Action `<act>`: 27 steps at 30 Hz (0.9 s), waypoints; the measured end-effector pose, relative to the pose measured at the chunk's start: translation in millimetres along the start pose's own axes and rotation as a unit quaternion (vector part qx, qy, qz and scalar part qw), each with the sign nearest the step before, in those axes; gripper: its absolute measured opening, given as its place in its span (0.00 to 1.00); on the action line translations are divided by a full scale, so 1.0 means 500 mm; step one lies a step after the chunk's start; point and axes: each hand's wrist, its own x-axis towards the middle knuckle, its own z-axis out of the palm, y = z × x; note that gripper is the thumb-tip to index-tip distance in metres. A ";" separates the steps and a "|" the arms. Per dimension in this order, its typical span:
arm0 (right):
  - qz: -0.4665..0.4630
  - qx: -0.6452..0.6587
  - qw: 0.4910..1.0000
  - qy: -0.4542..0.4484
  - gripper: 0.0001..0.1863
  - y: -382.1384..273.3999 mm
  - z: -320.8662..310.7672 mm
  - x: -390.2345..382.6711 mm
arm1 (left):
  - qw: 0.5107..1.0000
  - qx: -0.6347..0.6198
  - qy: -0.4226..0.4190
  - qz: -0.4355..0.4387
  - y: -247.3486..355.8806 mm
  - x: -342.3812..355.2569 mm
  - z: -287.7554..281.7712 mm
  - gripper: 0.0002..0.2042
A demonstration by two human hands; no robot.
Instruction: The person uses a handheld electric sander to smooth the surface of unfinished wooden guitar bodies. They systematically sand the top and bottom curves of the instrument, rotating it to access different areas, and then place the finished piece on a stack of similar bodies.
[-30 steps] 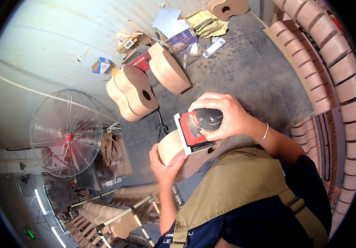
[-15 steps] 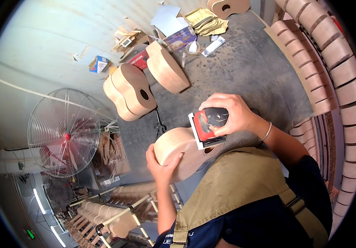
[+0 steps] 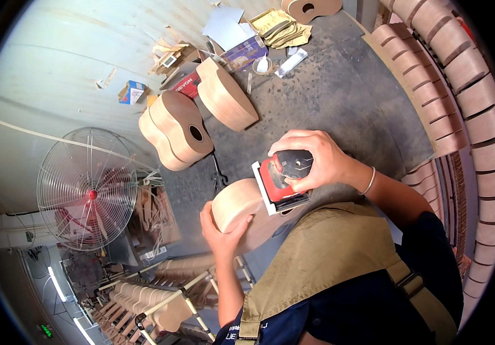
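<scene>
My right hand (image 3: pixel 319 160) wraps over the black top of a red and black electric sander (image 3: pixel 279 181). The sander's flat pad, edged in white, rests against the side of an unfinished wooden guitar body (image 3: pixel 235 204) at the table's near edge. My left hand (image 3: pixel 223 230) grips the rounded end of that body, thumb on one face and fingers round the far side. Its sound hole is mostly covered by the sander and my right hand. Two more bare bodies stand beyond: a guitar body with its dark hole showing (image 3: pixel 175 131) and another guitar body on its side (image 3: pixel 227 95).
A dark work table (image 3: pixel 316 92) carries papers, yellow sheets (image 3: pixel 282 30), a purple box (image 3: pixel 244 53) and a tape roll (image 3: pixel 263 66). A caged fan (image 3: pixel 89 190) stands at left. Stacked guitar bodies (image 3: pixel 431 92) line the right; a racked cart (image 3: pixel 167 305) sits lower left.
My right hand has slid the sander a little left and nearer along the guitar body, covering more of the sound hole. My left hand keeps its hold; the whole view has shifted slightly.
</scene>
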 end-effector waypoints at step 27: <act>0.014 0.059 0.996 -0.065 0.28 0.007 -0.014 0.037 | 0.997 -0.003 -0.036 0.066 0.007 0.016 -0.005 0.48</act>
